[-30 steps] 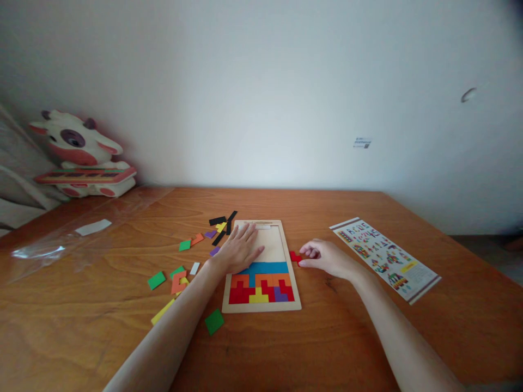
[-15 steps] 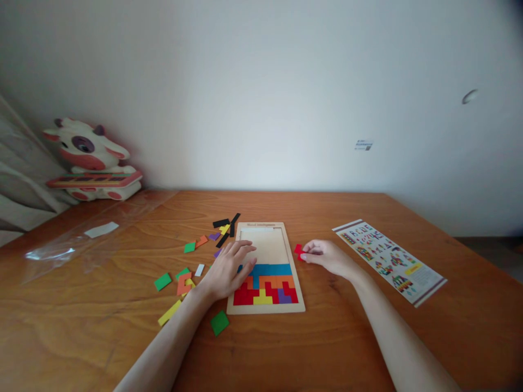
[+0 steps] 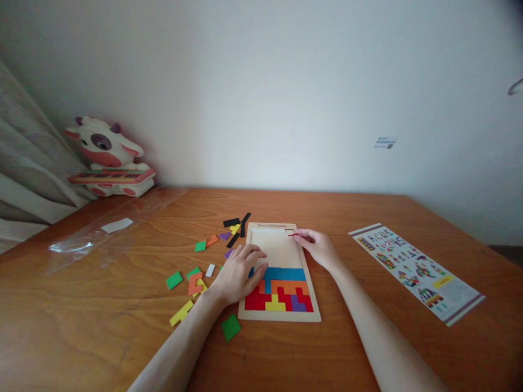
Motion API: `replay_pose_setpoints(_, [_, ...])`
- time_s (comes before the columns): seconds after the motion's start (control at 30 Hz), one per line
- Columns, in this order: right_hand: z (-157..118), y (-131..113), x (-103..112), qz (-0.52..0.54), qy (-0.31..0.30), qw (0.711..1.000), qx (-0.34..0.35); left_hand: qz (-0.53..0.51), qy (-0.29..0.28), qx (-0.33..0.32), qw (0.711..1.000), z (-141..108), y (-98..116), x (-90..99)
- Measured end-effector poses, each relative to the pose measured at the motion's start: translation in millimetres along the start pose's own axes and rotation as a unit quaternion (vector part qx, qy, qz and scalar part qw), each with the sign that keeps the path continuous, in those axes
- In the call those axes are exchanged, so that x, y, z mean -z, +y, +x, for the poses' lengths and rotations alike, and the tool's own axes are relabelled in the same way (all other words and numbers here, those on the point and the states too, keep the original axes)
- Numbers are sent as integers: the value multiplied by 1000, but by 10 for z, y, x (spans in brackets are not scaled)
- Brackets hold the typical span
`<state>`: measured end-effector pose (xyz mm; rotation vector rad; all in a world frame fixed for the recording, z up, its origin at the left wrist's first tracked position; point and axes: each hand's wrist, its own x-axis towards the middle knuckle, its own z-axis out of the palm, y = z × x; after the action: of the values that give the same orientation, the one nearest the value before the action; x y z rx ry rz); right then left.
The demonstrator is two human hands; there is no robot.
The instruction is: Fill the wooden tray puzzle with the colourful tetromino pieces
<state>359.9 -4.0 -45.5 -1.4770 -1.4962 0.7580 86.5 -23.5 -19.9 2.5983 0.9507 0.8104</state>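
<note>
A wooden puzzle board point(image 3: 279, 316) lies flat before me. Its near part is filled with red, yellow, purple, orange and blue pieces, among them a long blue piece point(image 3: 286, 274) across the top of the rows; the far part shows bare wood. Over the board's left edge rests my left hand point(image 3: 241, 274), fingers spread and holding nothing, hiding some of the pieces. My right hand point(image 3: 316, 247) pinches a red puzzle piece point(image 3: 293, 234), seen edge-on, above the far right corner of the board.
Left of the board lie loose pieces: green squares point(image 3: 231, 327), a yellow bar point(image 3: 181, 313), an orange piece point(image 3: 195, 283), black strips point(image 3: 231, 222). A printed pattern sheet point(image 3: 412, 272) is at the right. Clear plastic wrap point(image 3: 81, 247) and a cow toy keyboard point(image 3: 112, 177) sit far left.
My right hand has lifted the red piece from the table right of the board and brought it over the board's far right. My left hand stays on the board; the view has turned slightly left.
</note>
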Motion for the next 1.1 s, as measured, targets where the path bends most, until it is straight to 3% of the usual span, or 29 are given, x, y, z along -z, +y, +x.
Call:
replay_pose_setpoints(0.27, [-50, -28, -108, -192, 48, 971, 136, 1, -20, -4, 1000, 29, 16, -51])
replay_pose_setpoints(0.43, [-43, -99, -177, -280, 22, 942, 185, 12, -26, 1, 1000, 25, 5, -58])
replay_pose_setpoints(0.6, [-33, -149, -207, -274, -5, 944, 187, 20, -30, 5, 999, 26, 14, -56])
replay_pose_setpoints(1.1, [-75, -149, -229, -306, 24, 940, 150, 24, -37, 4, 999, 23, 20, -55])
